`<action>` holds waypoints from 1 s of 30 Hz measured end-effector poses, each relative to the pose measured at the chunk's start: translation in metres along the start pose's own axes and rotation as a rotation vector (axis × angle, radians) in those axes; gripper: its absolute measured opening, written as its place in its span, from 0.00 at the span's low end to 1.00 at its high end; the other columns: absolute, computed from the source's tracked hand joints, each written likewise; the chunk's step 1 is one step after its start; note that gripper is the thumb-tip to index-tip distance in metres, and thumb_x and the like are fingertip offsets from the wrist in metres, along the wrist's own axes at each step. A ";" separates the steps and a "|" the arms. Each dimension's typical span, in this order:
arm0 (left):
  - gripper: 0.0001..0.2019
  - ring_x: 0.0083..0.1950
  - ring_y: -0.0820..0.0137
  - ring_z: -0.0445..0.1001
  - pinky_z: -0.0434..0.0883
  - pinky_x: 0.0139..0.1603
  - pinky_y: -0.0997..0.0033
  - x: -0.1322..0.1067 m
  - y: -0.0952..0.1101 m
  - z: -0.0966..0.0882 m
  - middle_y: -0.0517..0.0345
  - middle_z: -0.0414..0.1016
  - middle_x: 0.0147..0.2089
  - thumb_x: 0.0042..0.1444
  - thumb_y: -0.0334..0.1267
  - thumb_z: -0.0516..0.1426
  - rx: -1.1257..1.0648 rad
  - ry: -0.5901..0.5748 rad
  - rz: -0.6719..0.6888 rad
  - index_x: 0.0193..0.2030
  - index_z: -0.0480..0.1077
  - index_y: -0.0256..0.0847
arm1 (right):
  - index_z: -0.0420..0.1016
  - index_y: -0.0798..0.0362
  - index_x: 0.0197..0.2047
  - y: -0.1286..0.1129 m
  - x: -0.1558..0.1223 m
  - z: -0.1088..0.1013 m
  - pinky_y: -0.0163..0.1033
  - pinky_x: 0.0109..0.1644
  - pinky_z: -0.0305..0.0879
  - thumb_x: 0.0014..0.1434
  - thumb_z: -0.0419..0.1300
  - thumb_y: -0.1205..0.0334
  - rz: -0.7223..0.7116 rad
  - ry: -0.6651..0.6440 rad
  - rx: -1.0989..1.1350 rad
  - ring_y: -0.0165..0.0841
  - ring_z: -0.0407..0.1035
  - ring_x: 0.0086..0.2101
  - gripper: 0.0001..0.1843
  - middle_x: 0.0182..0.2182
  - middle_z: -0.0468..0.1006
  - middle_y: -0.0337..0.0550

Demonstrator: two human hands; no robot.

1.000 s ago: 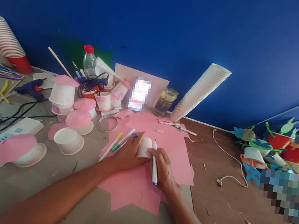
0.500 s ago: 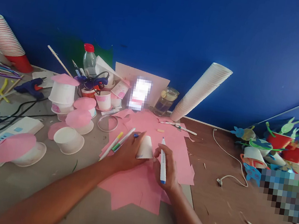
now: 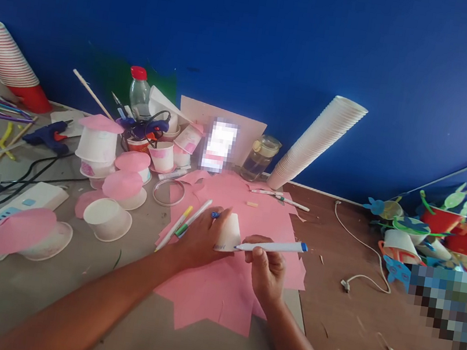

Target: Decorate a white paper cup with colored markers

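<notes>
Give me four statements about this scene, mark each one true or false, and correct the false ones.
1. The right hand holds a white marker with a blue end. True.
2. The left hand holds a red cup. False: it holds a white paper cup.
3. A blue hot glue gun lies to the left of the pink paper. True.
4. The tall stack of white cups stands perfectly upright. False: it leans at a clear tilt.
</notes>
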State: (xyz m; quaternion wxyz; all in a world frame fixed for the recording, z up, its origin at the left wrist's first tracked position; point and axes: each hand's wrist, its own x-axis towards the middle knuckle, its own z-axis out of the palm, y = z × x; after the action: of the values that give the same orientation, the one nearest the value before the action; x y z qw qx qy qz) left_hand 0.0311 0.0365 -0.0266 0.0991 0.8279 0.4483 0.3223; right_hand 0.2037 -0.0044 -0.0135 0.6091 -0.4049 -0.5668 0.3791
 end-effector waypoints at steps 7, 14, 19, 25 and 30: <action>0.49 0.60 0.49 0.67 0.69 0.58 0.47 -0.003 -0.002 0.000 0.39 0.64 0.59 0.48 0.50 0.67 -0.038 -0.027 0.024 0.69 0.43 0.41 | 0.77 0.51 0.39 -0.005 -0.002 0.003 0.36 0.30 0.64 0.64 0.58 0.55 -0.029 -0.039 -0.153 0.30 0.65 0.25 0.10 0.24 0.69 0.37; 0.59 0.62 0.45 0.64 0.68 0.58 0.44 -0.002 -0.003 -0.004 0.38 0.61 0.62 0.35 0.57 0.71 -0.101 -0.129 -0.038 0.70 0.45 0.42 | 0.73 0.51 0.37 -0.004 -0.001 0.005 0.34 0.29 0.65 0.64 0.57 0.58 -0.023 0.013 -0.161 0.28 0.66 0.25 0.08 0.27 0.72 0.38; 0.60 0.63 0.45 0.63 0.67 0.59 0.42 -0.001 0.000 -0.008 0.38 0.60 0.64 0.35 0.58 0.71 -0.129 -0.174 -0.070 0.71 0.44 0.44 | 0.72 0.51 0.36 -0.001 -0.001 0.007 0.35 0.30 0.67 0.65 0.55 0.58 -0.033 0.094 -0.161 0.30 0.69 0.27 0.08 0.29 0.74 0.40; 0.61 0.64 0.45 0.62 0.65 0.61 0.41 0.000 0.000 -0.007 0.39 0.60 0.64 0.34 0.57 0.72 -0.137 -0.174 -0.081 0.71 0.44 0.45 | 0.71 0.51 0.36 0.001 -0.001 0.007 0.37 0.32 0.70 0.66 0.54 0.58 -0.034 0.111 -0.169 0.32 0.72 0.31 0.09 0.30 0.76 0.42; 0.60 0.63 0.45 0.62 0.66 0.59 0.41 -0.001 -0.001 -0.006 0.39 0.59 0.63 0.35 0.58 0.71 -0.133 -0.174 -0.082 0.71 0.44 0.45 | 0.72 0.51 0.38 0.002 -0.003 0.007 0.38 0.33 0.71 0.66 0.54 0.59 -0.066 0.089 -0.213 0.33 0.72 0.31 0.08 0.33 0.77 0.44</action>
State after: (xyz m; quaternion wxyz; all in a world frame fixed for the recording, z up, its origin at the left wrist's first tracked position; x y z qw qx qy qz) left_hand 0.0262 0.0357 -0.0235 0.2057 0.8254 0.4489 0.2738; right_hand 0.1969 -0.0062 -0.0166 0.5995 -0.4649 -0.5893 0.2780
